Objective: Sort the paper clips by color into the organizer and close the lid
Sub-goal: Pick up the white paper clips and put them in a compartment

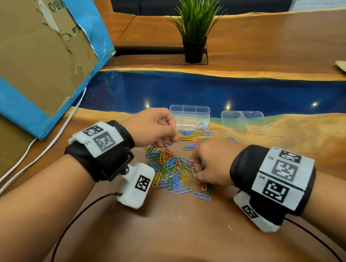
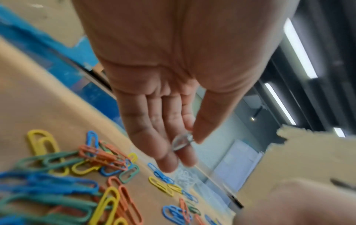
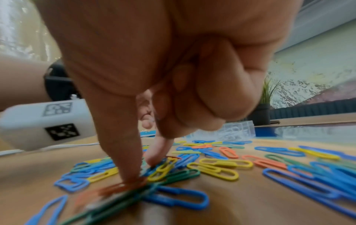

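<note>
right hand is reaching down with thumb and forefinger tips stuck into the heap of blue, yellow, green and orange paper clips on the wooden worktop, other fingers curled, clear organizer holding white clips behind

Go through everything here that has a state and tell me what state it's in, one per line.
Organizer: open, white clips in one compartment.
Lid: off, lying right of the organizer.
Clip pile: loose on the table, colors mixed.
Left hand: pinching a silver clip.
Right hand: fingertips down in the pile.
</note>
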Tool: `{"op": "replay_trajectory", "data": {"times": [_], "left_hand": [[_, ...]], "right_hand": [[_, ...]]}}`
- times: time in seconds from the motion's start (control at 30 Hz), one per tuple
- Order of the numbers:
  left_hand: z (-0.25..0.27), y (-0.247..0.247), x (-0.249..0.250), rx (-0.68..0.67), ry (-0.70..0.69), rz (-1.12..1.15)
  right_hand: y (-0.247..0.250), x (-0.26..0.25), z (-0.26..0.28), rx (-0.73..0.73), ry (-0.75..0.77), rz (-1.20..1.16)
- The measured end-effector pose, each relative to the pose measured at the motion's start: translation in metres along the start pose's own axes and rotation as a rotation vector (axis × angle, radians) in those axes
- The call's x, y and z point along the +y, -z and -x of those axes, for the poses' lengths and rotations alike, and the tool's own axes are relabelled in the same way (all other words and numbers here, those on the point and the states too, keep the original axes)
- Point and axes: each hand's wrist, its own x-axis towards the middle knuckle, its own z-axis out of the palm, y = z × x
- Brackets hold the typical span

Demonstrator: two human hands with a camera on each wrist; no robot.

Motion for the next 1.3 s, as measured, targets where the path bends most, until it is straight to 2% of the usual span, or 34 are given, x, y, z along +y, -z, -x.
{"op": "replay_trajectory", "data": {"times": [0.07, 0.13, 0.2, 0.3, 0.43, 0.67, 0.77, 0.87, 0.93, 1.17, 1.3], "left_hand": [[0.006, 0.002, -0.005, -0.008, 0.033, 0.100], [0.013, 0.001, -0.007, -0.041, 0.081, 0.023], [0.020, -0.001, -0.007, -0.097, 0.112, -0.181], [0.030, -0.009, -0.006, -0.182, 0.075, -0.572], [0.038, -0.019, -0.005, -0.145, 0.014, -0.812], [0.045, -0.029, 0.004, -0.042, -0.012, -1.020], [0.046, -0.031, 0.004, -0.041, -0.007, -1.023], [0.045, -0.030, 0.003, -0.047, 0.004, -1.019], [0.044, -0.030, 0.002, -0.039, -0.002, -1.029], [0.039, -0.028, 0.000, -0.056, 0.009, -0.992], [0.038, -0.018, -0.003, -0.046, 0.017, -0.934]], "right_hand": [[0.001, 0.003, -0.001, -0.007, -0.005, 0.012], [0.004, 0.006, 0.000, -0.003, -0.013, -0.001], [0.005, 0.006, 0.000, 0.019, -0.024, -0.028], [0.004, 0.003, 0.000, 0.049, -0.027, 0.025], [0.002, 0.001, -0.003, 0.013, -0.034, 0.043], [0.005, 0.006, 0.000, -0.073, -0.059, 0.012], [0.009, 0.015, 0.002, -0.071, -0.099, -0.250], [0.012, 0.026, 0.003, -0.085, -0.230, -0.780], [0.011, 0.033, 0.004, -0.107, -0.277, -1.053], [0.004, 0.048, 0.008, -0.157, -0.186, -1.465], [0.004, 0.051, 0.012, -0.252, -0.193, -1.578]]}}
